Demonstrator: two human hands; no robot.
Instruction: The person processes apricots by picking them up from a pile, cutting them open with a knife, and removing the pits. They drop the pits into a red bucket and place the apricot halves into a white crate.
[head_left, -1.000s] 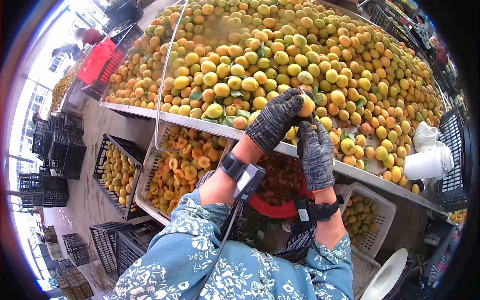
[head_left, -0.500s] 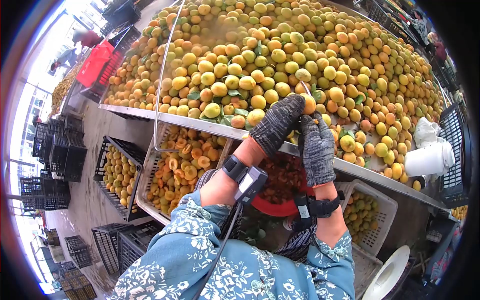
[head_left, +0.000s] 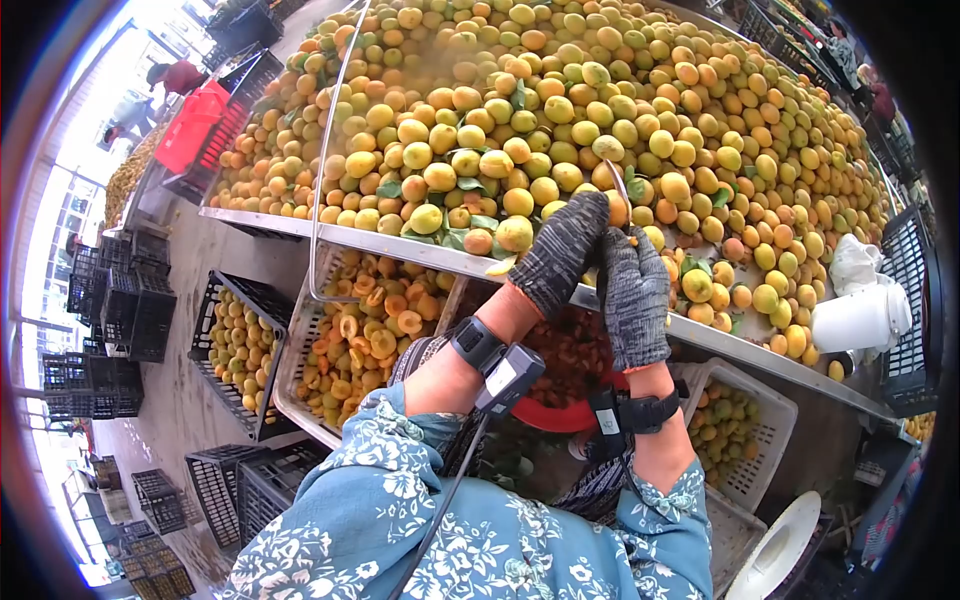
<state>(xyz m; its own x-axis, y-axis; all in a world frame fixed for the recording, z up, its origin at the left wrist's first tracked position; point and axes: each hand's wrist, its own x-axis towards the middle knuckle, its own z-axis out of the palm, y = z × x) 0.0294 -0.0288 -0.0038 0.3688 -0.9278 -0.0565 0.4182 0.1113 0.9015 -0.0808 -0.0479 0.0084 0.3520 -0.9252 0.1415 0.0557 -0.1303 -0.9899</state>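
Both my hands wear grey knit gloves and meet over the near edge of a table heaped with yellow-orange fruit (head_left: 480, 160). My left hand (head_left: 562, 250) has its fingers closed round an orange fruit (head_left: 617, 208), which is partly hidden by the glove. My right hand (head_left: 636, 295) is closed beside it, on a thin curved blade (head_left: 615, 178) that rises against the fruit; its handle is hidden in the glove. Below my hands, a red basin (head_left: 555, 415) holds dark reddish pieces. To its left, a pale crate (head_left: 290, 385) holds opened fruit halves.
A metal rim (head_left: 400, 248) edges the table, with a bent metal rod (head_left: 322, 180) at its left. Black crates (head_left: 235, 350) stand on the left floor. A white bucket (head_left: 858, 318) sits at right, above a pale crate of fruit (head_left: 775, 435). People (head_left: 180, 77) are in the background.
The blade now stands more upright and shows more beside the fruit. My left wrist has shifted slightly, and a yellow piece shows beside it at the table edge.
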